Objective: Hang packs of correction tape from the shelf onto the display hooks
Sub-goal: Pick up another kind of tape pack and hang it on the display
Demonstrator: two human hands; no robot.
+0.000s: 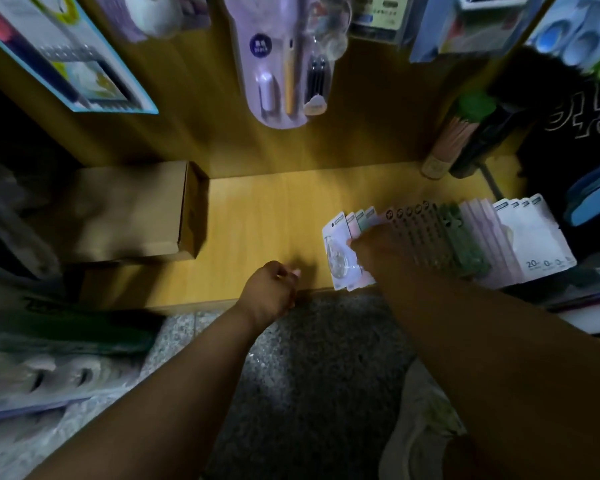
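**At the shelf's front right: packs under the right hand**

Near the front edge of the shelf (264, 216), the right hand (378, 247) lies on the fanned packs of correction tape (340, 258), fingers curled onto the leftmost ones. Their long axes run front to back. The left hand (271, 289), loosely curled and holding nothing, rests just left of them.
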